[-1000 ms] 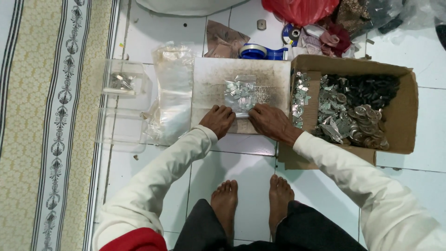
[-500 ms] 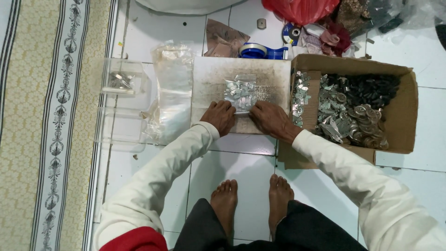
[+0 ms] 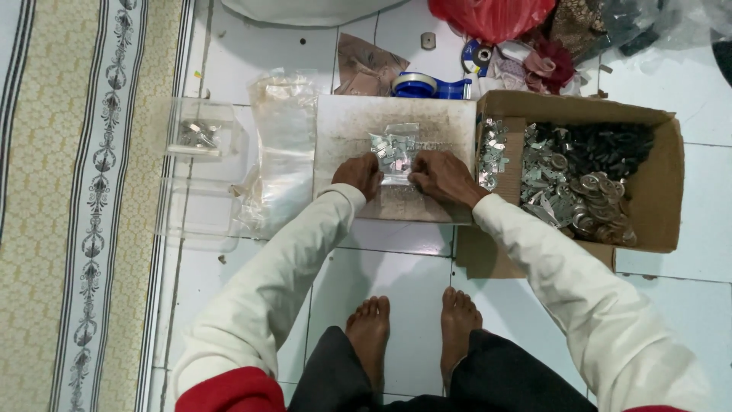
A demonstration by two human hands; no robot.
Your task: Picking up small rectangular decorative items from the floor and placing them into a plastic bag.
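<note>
1. Bag (image 3: 396, 152), small and clear with metal bits inside, lies on a board (image 3: 343, 122) on the tiled floor.
2. Left hand (image 3: 358, 174) pinches the bag's lower left edge.
3. Right hand (image 3: 442, 177) pinches its lower right edge.
4. A cardboard box (image 3: 671, 191) of metal parts (image 3: 572, 191) sits just right of the board.

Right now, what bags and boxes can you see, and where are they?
Small clear bag: on the white board, between both hands, holding silvery bits.
Cardboard box: right side, brown, full of metal parts.
Clear bags pile: left of board.
Clear plastic tub: far left.
Red bag: top, crumpled.
</note>
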